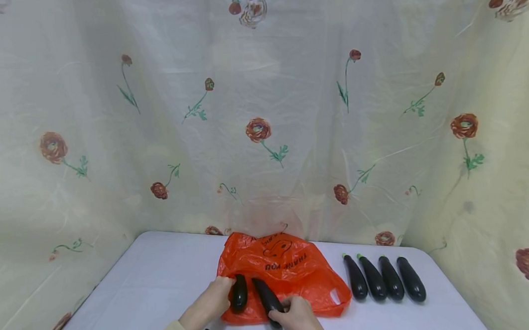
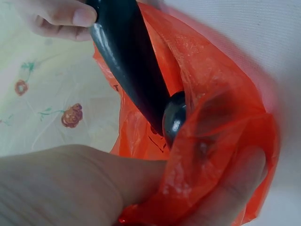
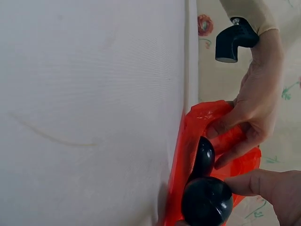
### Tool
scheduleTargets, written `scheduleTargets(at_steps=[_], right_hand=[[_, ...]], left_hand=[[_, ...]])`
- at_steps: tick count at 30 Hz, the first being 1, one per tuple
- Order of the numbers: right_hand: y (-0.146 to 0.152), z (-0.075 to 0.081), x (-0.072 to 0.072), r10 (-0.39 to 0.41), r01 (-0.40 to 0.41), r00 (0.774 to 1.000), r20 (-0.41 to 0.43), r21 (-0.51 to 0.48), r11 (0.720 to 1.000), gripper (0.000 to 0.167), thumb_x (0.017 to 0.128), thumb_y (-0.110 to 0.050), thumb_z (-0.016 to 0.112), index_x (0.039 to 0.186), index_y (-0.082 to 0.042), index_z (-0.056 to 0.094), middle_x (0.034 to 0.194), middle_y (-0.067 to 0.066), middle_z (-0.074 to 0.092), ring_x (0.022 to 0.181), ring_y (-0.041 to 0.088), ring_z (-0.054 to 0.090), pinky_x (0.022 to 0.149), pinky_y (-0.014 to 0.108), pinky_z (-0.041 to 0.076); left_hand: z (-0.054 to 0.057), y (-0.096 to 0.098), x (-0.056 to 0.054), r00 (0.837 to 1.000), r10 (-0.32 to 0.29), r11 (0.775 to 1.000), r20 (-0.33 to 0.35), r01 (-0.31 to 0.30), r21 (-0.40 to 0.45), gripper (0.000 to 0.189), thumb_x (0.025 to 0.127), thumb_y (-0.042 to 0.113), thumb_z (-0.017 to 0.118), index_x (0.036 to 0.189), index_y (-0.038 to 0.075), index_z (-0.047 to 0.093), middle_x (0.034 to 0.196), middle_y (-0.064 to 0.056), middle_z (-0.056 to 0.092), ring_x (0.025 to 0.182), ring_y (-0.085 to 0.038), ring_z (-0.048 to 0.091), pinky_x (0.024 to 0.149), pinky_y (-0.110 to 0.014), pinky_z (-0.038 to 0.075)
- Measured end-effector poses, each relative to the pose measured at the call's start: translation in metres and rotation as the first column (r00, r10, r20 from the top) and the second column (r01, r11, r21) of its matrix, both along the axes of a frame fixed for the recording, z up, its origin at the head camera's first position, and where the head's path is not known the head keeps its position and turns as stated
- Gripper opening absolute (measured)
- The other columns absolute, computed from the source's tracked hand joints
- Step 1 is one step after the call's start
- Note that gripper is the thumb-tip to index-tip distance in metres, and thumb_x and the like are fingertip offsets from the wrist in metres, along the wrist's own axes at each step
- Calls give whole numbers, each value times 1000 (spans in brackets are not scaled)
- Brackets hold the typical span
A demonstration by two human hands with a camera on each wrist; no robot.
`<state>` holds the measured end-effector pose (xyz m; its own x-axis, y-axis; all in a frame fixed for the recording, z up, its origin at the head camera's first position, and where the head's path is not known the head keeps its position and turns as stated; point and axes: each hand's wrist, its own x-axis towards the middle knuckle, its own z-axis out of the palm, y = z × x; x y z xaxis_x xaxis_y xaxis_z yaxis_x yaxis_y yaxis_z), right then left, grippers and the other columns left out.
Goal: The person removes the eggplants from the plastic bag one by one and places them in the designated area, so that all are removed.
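Note:
A red plastic bag [image 1: 297,275] with black print lies on the white table. My left hand [image 1: 214,297] grips the edge of its mouth, thumb inside and fingers outside behind the thin plastic in the left wrist view. My right hand [image 1: 298,317] holds a dark eggplant [image 1: 266,295] near its thick end. The narrow end of this eggplant points into the bag mouth. Beside it, close to my left hand, another eggplant [image 1: 239,295] lies in the bag; its rounded end [image 2: 174,117] shows at the opening, the rest partly covered by red plastic.
Several eggplants [image 1: 384,278] lie side by side in a row on the table [image 1: 162,270], right of the bag, green stem ends away from me. A flower-printed curtain [image 1: 265,175] hangs behind and at both sides. A black wrist camera [image 3: 231,43] sits on the left wrist.

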<state>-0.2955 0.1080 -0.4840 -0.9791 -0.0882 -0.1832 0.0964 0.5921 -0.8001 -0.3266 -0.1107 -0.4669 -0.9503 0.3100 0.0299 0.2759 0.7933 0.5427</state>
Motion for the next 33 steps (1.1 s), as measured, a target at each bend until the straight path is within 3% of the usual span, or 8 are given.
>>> scheduleTargets(at_steps=[8, 20, 25, 31, 33], right_hand=[[10, -1, 11, -34, 32, 999, 32, 47, 998, 32, 81, -27, 75, 98, -1, 67, 77, 3, 61, 72, 16, 54, 64, 28, 45], [29, -2, 29, 4, -5, 1000, 11, 99, 995, 41, 80, -32, 76, 102, 1, 67, 80, 1, 63, 73, 15, 55, 69, 32, 51], [38, -7, 32, -39, 34, 998, 51, 92, 995, 43, 78, -32, 78, 103, 1, 67, 82, 1, 63, 75, 15, 55, 72, 32, 52], [46, -14, 37, -109, 104, 994, 32, 116, 988, 46, 76, -33, 80, 102, 2, 67, 80, 2, 63, 74, 16, 55, 73, 34, 54], [48, -16, 39, -122, 118, 992, 28, 125, 985, 45, 76, -33, 80, 102, 2, 67, 79, 1, 63, 73, 16, 55, 72, 34, 53]], left_hand=[[-1, 1, 0, 1000, -4, 1000, 2, 4, 6, 39, 74, -23, 59, 109, -7, 63, 107, -20, 68, 88, -22, 63, 78, -45, 58], [-3, 4, -1, 999, 16, 1000, 35, -16, 9, 41, 75, -22, 60, 114, -11, 62, 111, -24, 67, 90, -26, 64, 80, -47, 57], [-5, 4, 0, 998, -21, 1000, -54, 20, -14, 39, 72, -24, 60, 108, -12, 64, 106, -24, 68, 94, -29, 68, 79, -45, 58], [-4, 3, 0, 1000, -16, 1000, -16, 16, 5, 39, 73, -23, 61, 110, -11, 63, 108, -24, 68, 89, -25, 65, 77, -45, 58], [-4, 3, 0, 999, -19, 1000, -42, 19, -10, 39, 72, -23, 61, 109, -11, 64, 108, -25, 67, 93, -28, 66, 79, -45, 58]])
